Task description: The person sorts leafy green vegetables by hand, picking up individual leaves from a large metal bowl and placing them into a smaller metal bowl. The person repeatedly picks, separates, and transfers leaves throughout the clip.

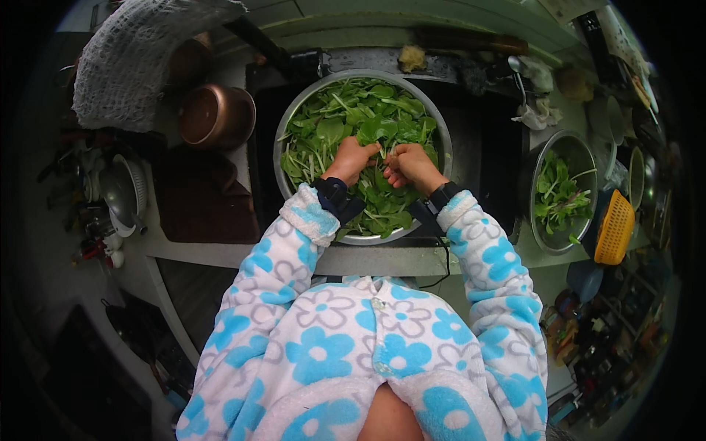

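A large round metal basin (pixel 447 144) full of leafy greens (pixel 331 129) stands before me on the dark stove top. Both hands are over the middle of the heap. My left hand (pixel 353 157) pinches a leafy green stem between thumb and fingers. Close on its right, my right hand (pixel 411 165) has its fingers curled around part of the same stem or one beside it; the overlap hides which. To the right, a smaller metal bowl (pixel 584 220) holds a few loose greens (pixel 560 193).
A copper-coloured pot (pixel 207 117) and a folded brown cloth (pixel 201 204) lie left of the basin. White netting (pixel 132 66) hangs at the upper left. A yellow plastic basket (pixel 615 227) is right of the small bowl. Behind the basin sits a yellowish sponge (pixel 412 59).
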Motion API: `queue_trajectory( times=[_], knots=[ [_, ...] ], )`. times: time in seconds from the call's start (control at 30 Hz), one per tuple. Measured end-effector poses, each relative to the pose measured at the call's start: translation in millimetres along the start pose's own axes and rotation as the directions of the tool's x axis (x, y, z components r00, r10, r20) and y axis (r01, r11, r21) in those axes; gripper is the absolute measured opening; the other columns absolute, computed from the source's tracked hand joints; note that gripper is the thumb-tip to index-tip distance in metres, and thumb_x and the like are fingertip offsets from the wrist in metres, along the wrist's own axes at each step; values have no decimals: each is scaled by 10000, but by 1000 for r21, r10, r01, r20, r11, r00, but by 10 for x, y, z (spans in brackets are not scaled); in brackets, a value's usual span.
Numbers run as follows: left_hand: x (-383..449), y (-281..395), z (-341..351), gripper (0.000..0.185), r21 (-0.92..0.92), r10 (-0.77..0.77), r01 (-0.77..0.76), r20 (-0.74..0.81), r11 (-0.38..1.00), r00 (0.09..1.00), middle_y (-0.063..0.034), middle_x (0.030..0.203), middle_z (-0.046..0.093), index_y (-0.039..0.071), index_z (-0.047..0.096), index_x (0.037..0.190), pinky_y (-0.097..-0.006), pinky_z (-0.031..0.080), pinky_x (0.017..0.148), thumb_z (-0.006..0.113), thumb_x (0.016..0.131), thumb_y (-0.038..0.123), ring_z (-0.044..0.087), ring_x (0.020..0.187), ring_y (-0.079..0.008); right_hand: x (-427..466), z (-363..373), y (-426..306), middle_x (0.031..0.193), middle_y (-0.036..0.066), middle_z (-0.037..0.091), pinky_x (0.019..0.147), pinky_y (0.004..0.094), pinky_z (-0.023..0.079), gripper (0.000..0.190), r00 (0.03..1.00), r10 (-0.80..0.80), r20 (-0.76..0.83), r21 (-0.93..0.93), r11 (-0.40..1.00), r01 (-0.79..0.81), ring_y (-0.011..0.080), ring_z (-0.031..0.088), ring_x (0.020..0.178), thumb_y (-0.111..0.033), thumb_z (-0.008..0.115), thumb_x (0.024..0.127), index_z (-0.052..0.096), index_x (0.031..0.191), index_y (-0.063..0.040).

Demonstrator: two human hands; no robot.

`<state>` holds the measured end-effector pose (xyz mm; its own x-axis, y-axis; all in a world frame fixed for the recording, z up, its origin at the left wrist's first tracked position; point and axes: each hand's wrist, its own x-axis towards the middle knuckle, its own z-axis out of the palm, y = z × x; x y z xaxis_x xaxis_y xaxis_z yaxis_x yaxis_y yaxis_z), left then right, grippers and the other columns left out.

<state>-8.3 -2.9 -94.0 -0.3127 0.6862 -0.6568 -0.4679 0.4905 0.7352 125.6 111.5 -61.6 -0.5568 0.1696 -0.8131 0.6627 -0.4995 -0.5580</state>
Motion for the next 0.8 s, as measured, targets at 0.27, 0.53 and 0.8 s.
queue_trajectory(
  times=[0.27,0.53,0.8],
  knots=[
    [4,-12,-7,228,-17,-6,6,0,1000,1000,-38,1044,635,24,607,1089,-332,503,773,642,893,136,606,927,-162,29,-113,-122,720,88,632,473,265,479,182,988,51,-145,94,995,-37,156,597,553,-140,488,903,578,950,10],
    [9,-15,-44,246,-8,1,-1,-26,1000,1000,-52,1044,634,15,599,1101,-331,520,749,650,886,122,611,928,-160,9,-55,1,710,95,626,445,303,469,207,994,-19,-111,30,999,22,180,573,515,-170,519,909,574,873,26],
    [189,-202,-26,165,33,46,-46,1,998,999,-64,890,660,-22,636,1007,-305,501,661,648,875,76,619,741,-160,167,42,23,717,97,628,498,288,532,121,996,42,-74,142,989,-32,171,616,562,-90,522,933,563,899,19]
  ],
)
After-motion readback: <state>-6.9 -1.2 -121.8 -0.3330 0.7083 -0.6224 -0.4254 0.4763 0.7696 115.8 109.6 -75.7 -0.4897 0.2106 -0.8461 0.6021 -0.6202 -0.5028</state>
